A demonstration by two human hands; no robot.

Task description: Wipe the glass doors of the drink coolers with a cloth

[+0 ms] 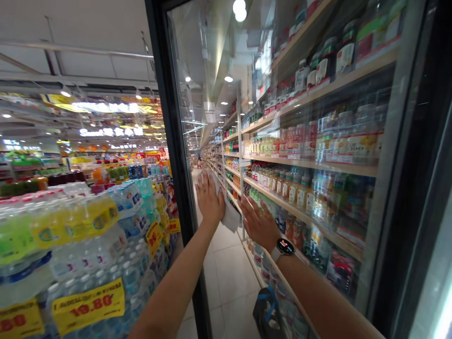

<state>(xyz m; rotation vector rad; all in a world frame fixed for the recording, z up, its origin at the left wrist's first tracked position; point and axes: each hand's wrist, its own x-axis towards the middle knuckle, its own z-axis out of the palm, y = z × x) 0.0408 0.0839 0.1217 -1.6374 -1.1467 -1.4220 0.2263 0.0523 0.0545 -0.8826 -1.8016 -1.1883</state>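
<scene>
A glass door [268, 101] with a black frame [172, 122] stands before me. My left hand [209, 195] holds a white cloth [230, 214] flat against the pane, its fingers stretched over the cloth. Part of the cloth hangs out below and to the right of the palm. To the right of it, my right hand [259, 221] is raised at the pane with fingers extended and nothing in it. Whether its palm touches the glass I cannot tell. A watch [284, 247] is on the right wrist.
Shelves of bottled drinks [293, 188] show in the glass; which parts are reflection is hard to tell. At left stand stacked packs of bottles [74, 216] with yellow price signs [88, 306]. A dark bag-like thing with a blue strap [268, 310] shows low down. Tiled floor [226, 268] runs along the shelves.
</scene>
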